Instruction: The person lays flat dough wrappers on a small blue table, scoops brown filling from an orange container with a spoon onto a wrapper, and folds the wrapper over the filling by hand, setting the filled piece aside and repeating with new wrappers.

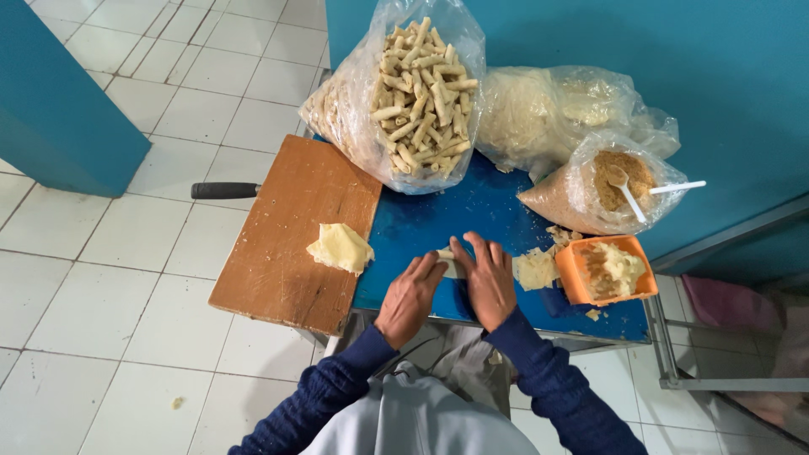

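Observation:
Both my hands press flat on a small pale roll of dough (447, 263) lying on the blue table top (421, 227). My left hand (410, 297) covers its left end, my right hand (486, 278) its right end; the fingers are together and extended. Most of the roll is hidden under them. A folded pale yellow dough sheet (340, 248) lies on the wooden board (278, 244) to the left. A loose heap of pale filling (536, 270) sits just right of my right hand.
A clear bag of finished rolled sticks (417, 93) stands at the back, beside a bag of pale sheets (539, 114) and a bag of brown crumbs with white plastic spoons (602, 190). An orange tub (605, 270) holds filling. A black knife handle (223, 190) sticks out left.

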`<state>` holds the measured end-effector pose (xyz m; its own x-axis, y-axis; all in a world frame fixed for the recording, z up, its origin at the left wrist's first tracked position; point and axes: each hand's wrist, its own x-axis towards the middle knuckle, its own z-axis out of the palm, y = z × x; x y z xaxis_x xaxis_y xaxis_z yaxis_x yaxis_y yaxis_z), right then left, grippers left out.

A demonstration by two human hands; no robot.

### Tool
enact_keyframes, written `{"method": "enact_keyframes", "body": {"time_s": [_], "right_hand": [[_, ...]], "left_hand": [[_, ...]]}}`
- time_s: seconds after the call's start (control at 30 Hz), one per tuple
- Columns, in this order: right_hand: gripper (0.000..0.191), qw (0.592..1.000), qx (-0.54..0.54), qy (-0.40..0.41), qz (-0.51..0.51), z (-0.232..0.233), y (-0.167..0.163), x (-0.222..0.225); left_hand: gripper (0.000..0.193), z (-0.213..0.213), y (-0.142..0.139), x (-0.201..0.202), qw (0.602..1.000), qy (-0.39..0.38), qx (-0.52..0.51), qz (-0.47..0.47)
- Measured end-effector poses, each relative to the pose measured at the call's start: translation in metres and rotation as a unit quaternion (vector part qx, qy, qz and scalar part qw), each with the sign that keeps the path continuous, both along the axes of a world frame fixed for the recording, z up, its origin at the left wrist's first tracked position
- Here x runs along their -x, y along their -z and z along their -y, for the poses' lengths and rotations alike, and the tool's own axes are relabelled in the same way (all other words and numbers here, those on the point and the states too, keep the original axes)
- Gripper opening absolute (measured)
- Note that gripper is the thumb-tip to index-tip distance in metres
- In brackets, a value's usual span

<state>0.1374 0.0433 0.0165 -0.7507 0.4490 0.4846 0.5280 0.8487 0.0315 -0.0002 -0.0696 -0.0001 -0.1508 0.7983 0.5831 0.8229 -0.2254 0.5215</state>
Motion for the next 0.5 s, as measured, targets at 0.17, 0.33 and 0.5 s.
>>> {"method": "enact_keyframes", "body": {"time_s": [0.17, 0.33, 0.5], "right_hand": [[0.062, 0.995, 0.087, -0.043, -0.029, -0.024, -0.016, 0.010], [0.049, 0.970, 0.201, -0.112, -0.078, -0.024, -0.021, 0.014], [0.047, 0.947, 0.307, -0.046, -0.084, -0.040, -0.026, 0.014]], "left_hand": [[0.034, -0.001, 0.005, 0.000, 0.999, 0.004, 0.029, -0.040], [0.031, -0.002, 0.006, 0.001, 0.999, 0.003, 0.029, -0.044], [0.022, -0.003, 0.007, 0.000, 0.998, 0.000, 0.032, -0.053]]}}
